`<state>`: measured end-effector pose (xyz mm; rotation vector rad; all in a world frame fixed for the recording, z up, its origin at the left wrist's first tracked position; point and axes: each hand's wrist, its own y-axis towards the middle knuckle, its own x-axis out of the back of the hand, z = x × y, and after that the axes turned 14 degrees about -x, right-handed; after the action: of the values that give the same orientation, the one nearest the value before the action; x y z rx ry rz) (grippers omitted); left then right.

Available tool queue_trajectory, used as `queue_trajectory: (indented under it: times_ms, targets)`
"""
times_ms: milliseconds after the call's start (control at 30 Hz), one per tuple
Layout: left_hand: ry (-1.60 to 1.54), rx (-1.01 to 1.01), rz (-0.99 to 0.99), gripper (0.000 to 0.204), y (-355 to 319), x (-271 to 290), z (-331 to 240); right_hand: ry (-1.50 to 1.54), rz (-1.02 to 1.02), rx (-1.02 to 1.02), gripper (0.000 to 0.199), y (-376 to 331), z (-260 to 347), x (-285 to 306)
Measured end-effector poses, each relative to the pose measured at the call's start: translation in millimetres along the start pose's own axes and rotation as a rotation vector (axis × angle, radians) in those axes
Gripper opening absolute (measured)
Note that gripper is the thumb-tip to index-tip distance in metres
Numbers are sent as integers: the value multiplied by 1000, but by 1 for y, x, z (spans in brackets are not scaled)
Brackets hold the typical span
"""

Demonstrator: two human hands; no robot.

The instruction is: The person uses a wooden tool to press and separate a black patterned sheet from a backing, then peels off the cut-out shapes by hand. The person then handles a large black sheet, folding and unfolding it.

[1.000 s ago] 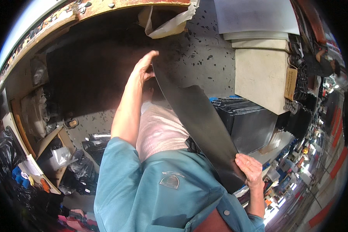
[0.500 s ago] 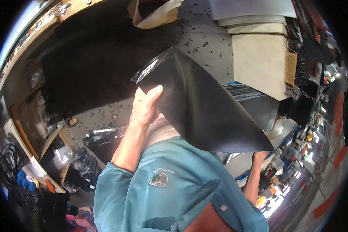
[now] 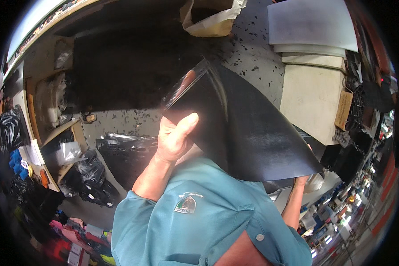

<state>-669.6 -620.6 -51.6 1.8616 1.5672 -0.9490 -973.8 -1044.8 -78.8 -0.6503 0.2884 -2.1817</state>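
The left hand (image 3: 175, 139) is raised, its grip pinching a big floppy black sheet (image 3: 248, 133). The right hand (image 3: 302, 179) is mostly hidden under the sheet's lower corner, so I cannot tell its grip. A brown tag (image 3: 342, 110) hangs on a cream block (image 3: 310, 99).

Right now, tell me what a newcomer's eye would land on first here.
First comes the large black flexible sheet held up in mid-frame, filling the centre with a glossy curl at its upper left corner. The left hand pinches its left edge, thumb across the front; the right hand is mostly hidden behind the lower right corner. Next, the speckled grey floor with pale stacked boards at the right.
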Motion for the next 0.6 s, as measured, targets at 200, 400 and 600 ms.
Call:
queue_trajectory:
  times_ms: [200,400,600]
  targets:
    - [67,19,-115,84,-15,0,-3,-37,5,79,61,28,21,-1]
    - [-111,74,-169,92,-27,10,-14,-50,-24,162,56,38,37,-7]
    - [-192,91,-262,101,-27,32,-67,-109,-47,141,55,27,56,-28]
